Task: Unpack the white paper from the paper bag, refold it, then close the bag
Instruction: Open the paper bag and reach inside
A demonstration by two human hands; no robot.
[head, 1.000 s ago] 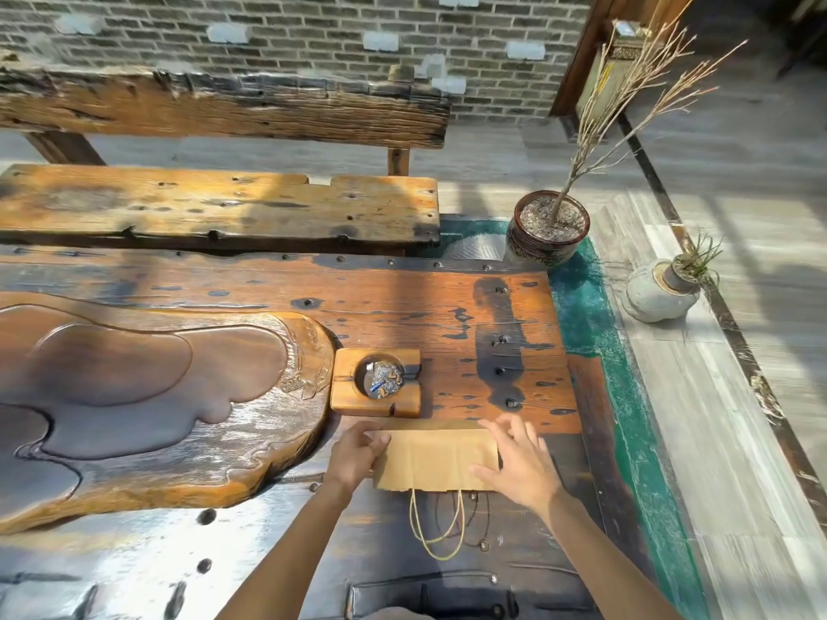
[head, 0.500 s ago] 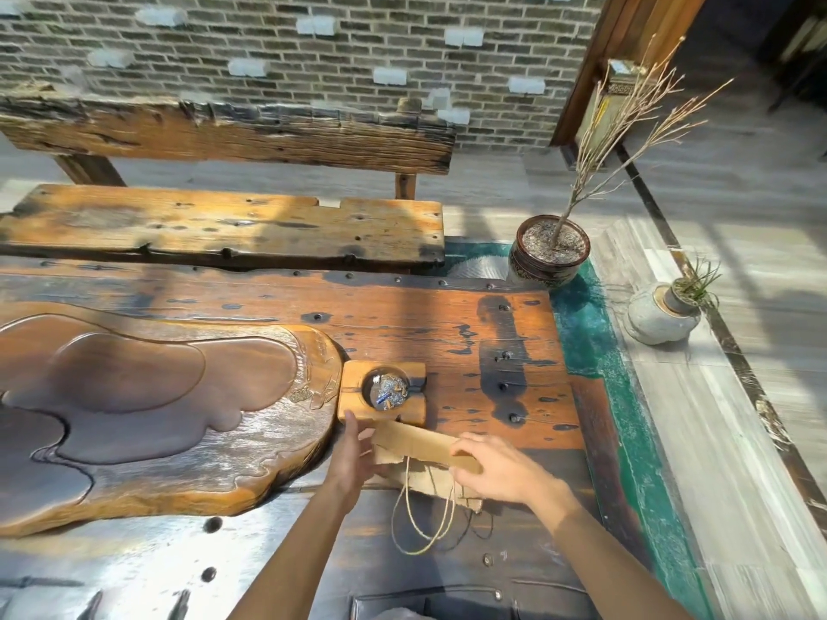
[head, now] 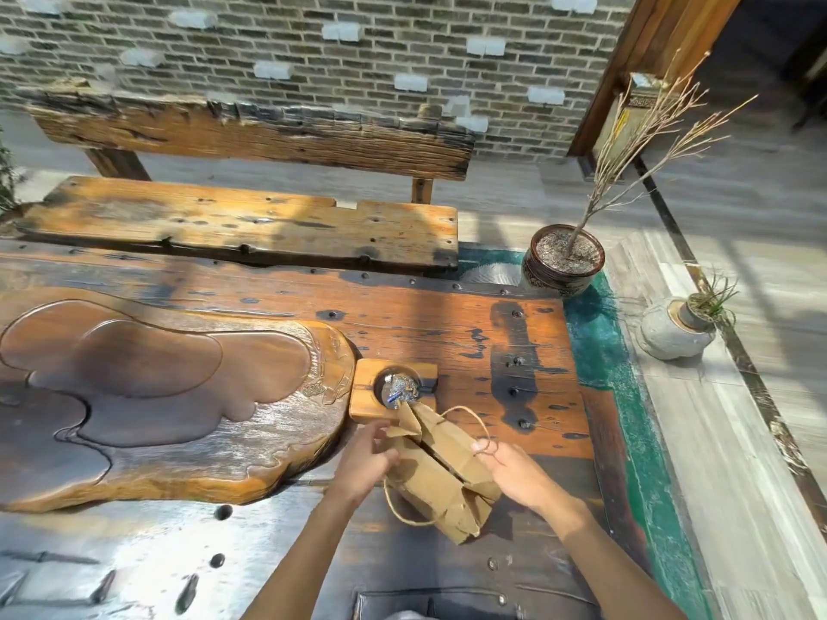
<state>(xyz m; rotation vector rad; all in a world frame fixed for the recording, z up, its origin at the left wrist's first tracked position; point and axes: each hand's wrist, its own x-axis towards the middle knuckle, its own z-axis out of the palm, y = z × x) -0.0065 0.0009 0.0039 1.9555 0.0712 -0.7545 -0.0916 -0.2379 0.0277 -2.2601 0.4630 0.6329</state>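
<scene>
A brown paper bag (head: pixel 441 469) with twine handles is lifted off the wooden table (head: pixel 447 333), its mouth parted in a narrow slit that faces up. My left hand (head: pixel 364 463) grips the bag's left side near the top edge. My right hand (head: pixel 510 474) holds the right side, with one twine handle looped over its fingers. The other handle hangs below the bag on the left. No white paper is visible; the inside of the bag is dark.
A small wooden ashtray block (head: pixel 393 389) sits just beyond the bag. A large carved wooden tea tray (head: pixel 156 409) fills the left of the table. A bench (head: pixel 241 221) stands behind. A potted dry plant (head: pixel 563 259) and a stone pot (head: pixel 675 331) stand on the floor at right.
The bag lay flat under both hands. It has been raised, turned and pulled apart at the mouth, and its handles have swung from hanging toward me to one up, one down.
</scene>
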